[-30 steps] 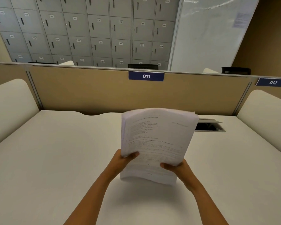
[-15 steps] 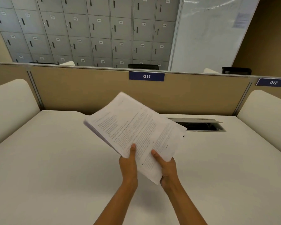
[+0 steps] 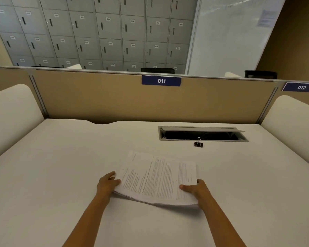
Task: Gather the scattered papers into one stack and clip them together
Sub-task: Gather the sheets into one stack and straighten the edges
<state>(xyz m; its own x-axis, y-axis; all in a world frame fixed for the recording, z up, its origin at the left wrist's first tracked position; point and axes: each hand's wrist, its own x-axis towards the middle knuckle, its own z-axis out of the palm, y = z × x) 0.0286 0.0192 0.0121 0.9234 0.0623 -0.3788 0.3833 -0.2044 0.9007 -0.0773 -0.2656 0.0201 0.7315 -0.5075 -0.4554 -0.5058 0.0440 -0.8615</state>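
A stack of printed white papers [image 3: 159, 179] lies nearly flat on the white desk [image 3: 61, 166], its near edge slightly raised and the sheets a little fanned. My left hand [image 3: 107, 184] holds the stack's left edge, fingers curled at its side. My right hand [image 3: 196, 191] grips the near right corner, thumb on top of the top sheet. A small black binder clip [image 3: 198, 143] stands on the desk beyond the papers to the right, untouched.
An open cable slot [image 3: 202, 134] with a raised grey lid is sunk into the desk just behind the clip. A tan partition [image 3: 96, 97] labelled 011 closes the back. Cream side panels [image 3: 9, 111] stand left and right.
The stack was held upright in the air, then tilted leftward, and now lies low on the desk. My hands moved to its left edge and right corner. The binder clip has come into sight.
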